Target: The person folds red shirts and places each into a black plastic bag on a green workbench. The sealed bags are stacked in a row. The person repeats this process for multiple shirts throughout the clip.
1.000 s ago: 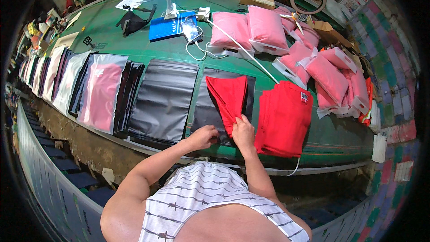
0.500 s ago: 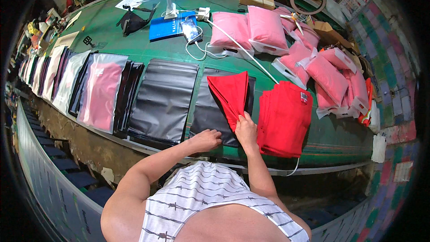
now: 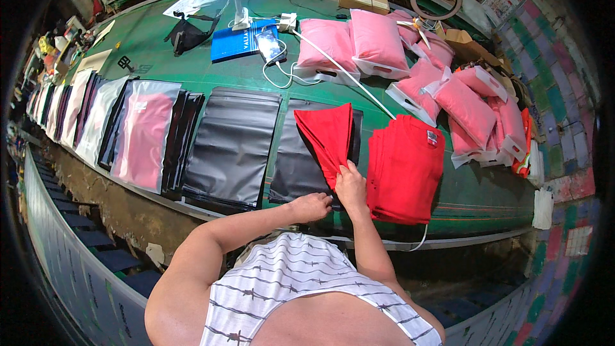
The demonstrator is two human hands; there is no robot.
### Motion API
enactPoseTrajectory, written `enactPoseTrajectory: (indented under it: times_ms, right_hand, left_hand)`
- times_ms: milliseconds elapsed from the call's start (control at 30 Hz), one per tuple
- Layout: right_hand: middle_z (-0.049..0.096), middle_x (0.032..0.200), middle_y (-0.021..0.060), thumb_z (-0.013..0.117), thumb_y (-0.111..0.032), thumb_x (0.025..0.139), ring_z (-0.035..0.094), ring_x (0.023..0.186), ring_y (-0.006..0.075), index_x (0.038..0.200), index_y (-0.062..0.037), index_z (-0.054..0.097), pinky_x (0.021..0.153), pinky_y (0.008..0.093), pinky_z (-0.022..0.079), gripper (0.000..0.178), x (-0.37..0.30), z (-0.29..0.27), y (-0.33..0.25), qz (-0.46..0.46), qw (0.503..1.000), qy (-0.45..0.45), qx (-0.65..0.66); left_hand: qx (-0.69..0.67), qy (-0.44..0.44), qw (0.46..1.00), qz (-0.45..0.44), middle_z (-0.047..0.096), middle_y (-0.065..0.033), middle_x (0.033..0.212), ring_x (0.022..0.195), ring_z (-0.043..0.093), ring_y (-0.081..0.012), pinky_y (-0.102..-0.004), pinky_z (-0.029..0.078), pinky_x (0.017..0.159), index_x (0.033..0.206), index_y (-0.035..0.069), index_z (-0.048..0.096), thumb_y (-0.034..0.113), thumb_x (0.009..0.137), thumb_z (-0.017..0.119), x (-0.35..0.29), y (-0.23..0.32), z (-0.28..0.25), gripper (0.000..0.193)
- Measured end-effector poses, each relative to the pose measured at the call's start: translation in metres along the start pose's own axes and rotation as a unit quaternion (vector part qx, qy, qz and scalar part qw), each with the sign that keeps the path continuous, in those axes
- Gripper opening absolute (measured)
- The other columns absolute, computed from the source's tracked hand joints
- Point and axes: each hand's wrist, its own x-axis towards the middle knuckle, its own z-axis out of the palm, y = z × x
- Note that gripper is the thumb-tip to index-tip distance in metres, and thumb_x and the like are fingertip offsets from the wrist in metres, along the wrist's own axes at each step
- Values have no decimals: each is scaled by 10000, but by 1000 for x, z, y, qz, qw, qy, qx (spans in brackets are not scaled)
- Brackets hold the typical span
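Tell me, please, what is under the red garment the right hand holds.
Black sheeting shows left and right of the red garment; whatever lies directly beneath is covered.

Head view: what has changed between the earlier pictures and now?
The left hand has moved right and slightly toward the body, nearing the right hand; whether its fingers hold anything is unclear. The right hand still grips the red cloth above the black plastic sheet. The red garment stack and pink packages stayed put.
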Motion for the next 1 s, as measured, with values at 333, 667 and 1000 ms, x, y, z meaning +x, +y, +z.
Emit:
enactPoseTrajectory:
  times_ms: [333,667,1000]
  right_hand:
    - [634,1292,237,618,-123,893,690,997,425,1109,33,719,879,494,567,284,0,-2,0,0,1000,-1,10]
    - [626,1302,239,622,-133,898,684,1009,431,1129,37,707,888,496,564,298,0,0,6,6,1000,-5,17]
    - [632,1282,236,627,-123,905,691,1000,413,1126,16,710,878,489,568,274,1,-3,0,-13,1000,7,14]
  left_hand:
    - [-107,18,994,-20,611,-133,1017,963,623,-305,-407,543,840,1094,1,601,127,827,608,-7,-11,6,296]
    - [-132,-11,983,-125,566,-160,1026,1011,615,-352,-447,534,851,1076,24,550,98,857,582,-24,-14,-16,233]
    - [-67,-18,984,-163,580,-145,1073,1025,617,-329,-437,539,877,928,30,677,132,829,636,-84,-35,-33,148]
